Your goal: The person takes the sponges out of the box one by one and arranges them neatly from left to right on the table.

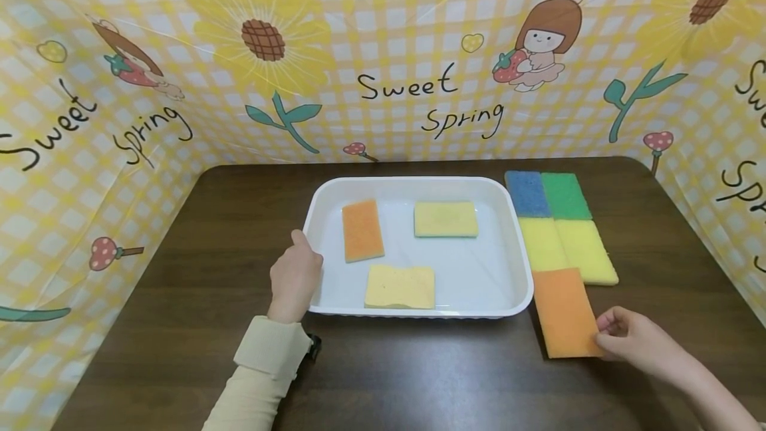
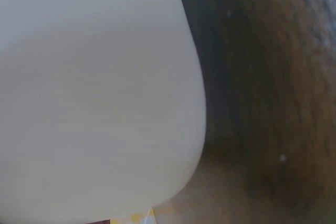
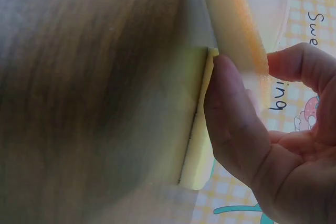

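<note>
My right hand [image 1: 637, 344] pinches an orange sponge [image 1: 565, 314] by its near right edge, between thumb and fingertips. In the right wrist view the sponge [image 3: 231, 22] shows tilted, edge toward the camera. My left hand [image 1: 294, 279] holds the left rim of a white tray [image 1: 479, 278], with part of its fingers hidden. Inside the tray lie three sponges, apart from each other: an orange one [image 1: 362, 231] at the left, a yellow-green one [image 1: 445, 219] at the back and a pale yellow one [image 1: 399, 287] at the front.
Right of the tray, a blue sponge [image 1: 528, 194] and a green sponge [image 1: 566, 196] lie side by side. Two yellow sponges [image 1: 583, 251] adjoin them in front. The dark wooden table [image 1: 419, 378] ends at a yellow checked cloth [image 1: 395, 32]. A blurred pale surface fills much of the left wrist view.
</note>
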Motion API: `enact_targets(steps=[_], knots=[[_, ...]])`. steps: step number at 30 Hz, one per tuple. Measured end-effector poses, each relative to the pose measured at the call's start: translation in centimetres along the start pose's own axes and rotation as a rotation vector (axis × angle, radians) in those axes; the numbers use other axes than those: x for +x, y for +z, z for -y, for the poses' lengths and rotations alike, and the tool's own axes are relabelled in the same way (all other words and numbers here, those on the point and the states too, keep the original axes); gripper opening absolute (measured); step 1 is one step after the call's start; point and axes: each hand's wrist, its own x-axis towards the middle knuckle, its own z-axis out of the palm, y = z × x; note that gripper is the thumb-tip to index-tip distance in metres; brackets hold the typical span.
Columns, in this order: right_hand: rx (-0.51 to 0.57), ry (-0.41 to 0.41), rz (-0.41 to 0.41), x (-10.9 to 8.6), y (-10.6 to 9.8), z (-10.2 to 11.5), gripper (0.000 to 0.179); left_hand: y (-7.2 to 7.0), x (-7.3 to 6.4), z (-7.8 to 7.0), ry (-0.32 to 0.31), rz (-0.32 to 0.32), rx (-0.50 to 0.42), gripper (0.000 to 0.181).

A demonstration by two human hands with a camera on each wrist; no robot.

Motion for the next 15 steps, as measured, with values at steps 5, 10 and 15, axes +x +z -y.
enact_targets(steps=[5,10,15], knots=[[0.134,-0.008,0.086,-0.08,0.54,-0.39,0.023,-0.01,-0.01,-0.02,0.002,-0.005,0.002,0.032],[0.148,-0.009,0.121,-0.09,0.83,-0.40,0.020,-0.02,-0.01,-0.04,-0.002,-0.003,0.008,0.031],[0.106,0.018,0.094,0.00,0.96,-0.34,0.022,-0.05,-0.04,-0.07,-0.006,0.002,0.014,0.031]])
